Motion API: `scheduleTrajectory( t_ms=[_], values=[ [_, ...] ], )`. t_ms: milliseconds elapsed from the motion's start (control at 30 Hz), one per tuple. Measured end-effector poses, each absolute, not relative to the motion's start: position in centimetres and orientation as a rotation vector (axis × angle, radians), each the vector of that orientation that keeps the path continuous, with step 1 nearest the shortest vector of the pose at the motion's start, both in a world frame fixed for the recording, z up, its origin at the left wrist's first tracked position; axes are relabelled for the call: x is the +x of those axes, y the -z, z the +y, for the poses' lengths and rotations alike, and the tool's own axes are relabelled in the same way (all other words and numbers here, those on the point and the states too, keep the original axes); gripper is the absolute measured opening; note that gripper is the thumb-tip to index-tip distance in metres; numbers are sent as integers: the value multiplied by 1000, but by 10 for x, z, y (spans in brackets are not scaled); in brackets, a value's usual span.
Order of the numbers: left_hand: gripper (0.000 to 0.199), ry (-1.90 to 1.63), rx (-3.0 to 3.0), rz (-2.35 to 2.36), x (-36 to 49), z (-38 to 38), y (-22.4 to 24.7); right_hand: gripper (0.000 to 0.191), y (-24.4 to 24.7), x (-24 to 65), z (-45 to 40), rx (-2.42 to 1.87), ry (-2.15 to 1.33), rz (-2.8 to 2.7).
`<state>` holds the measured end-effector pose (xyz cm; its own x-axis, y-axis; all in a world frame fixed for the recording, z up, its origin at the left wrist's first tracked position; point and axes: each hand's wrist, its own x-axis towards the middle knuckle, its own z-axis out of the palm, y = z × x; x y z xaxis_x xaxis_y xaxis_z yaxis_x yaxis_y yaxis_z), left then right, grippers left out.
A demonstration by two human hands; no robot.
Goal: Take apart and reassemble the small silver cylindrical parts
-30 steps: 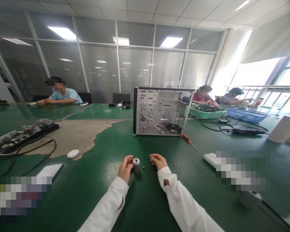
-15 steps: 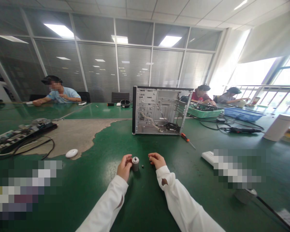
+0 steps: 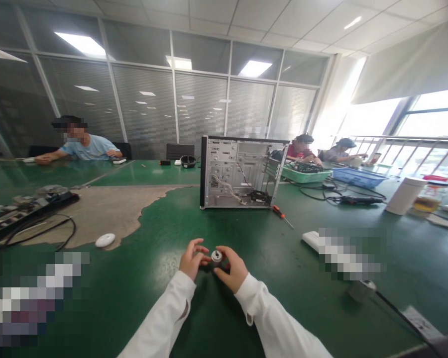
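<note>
And here between the two hands is the small grey metal cylinder [image 3: 216,257], upright or nearly so, its pale round top showing dark openings, its side a duller grey; any marking is too small to read. The right hand [image 3: 233,268] has it pinched between thumb and fingers, while the left hand [image 3: 191,259] is loosely curved, fingers parted, tips right beside it; contact there I can't tell, nor whether the base meets the glossy green tabletop [image 3: 164,303]. Out beyond the hands stands an open silver-and-black metal computer case [image 3: 242,174], loose cables inside, with an orange-and-black screwdriver [image 3: 279,212] near its lower right corner. Left of the left hand, a smooth white round disc [image 3: 105,240] sits by a ragged-edged bare grey patch [image 3: 112,206]. Right of the right hand, a white bar-shaped object [image 3: 311,239] is partly blurred out, with a grey cylindrical piece [image 3: 361,292] near it, black cable alongside.
</note>
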<state>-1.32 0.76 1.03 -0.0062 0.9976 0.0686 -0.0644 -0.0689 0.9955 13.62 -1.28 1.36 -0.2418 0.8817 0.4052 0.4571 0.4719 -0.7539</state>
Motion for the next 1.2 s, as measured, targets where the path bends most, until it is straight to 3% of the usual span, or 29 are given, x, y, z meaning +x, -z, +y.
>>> scheduleTrajectory(
  t_ms=[167, 400, 633, 867, 1200],
  values=[
    [42, -1114, 1230, 946, -6, 0, -15, 44, -15, 151, -31, -1204, -543, -1974],
    [38, -1195, 1326, 968, -9, 4, -12, 50, -1, 220, -73, -1413, -458, -1774],
    [36, -1195, 1363, 975, -9, 3, -12, 62, 20, 343, -125, -1924, -19, -1255],
    [37, -1192, 1369, 973, -9, 6, -9, 65, 29, 423, -135, -2112, 337, -1138],
    [36, -1205, 1371, 993, -9, 3, -12, 70, 38, 453, -102, -2093, 124, -1146]
  ],
)
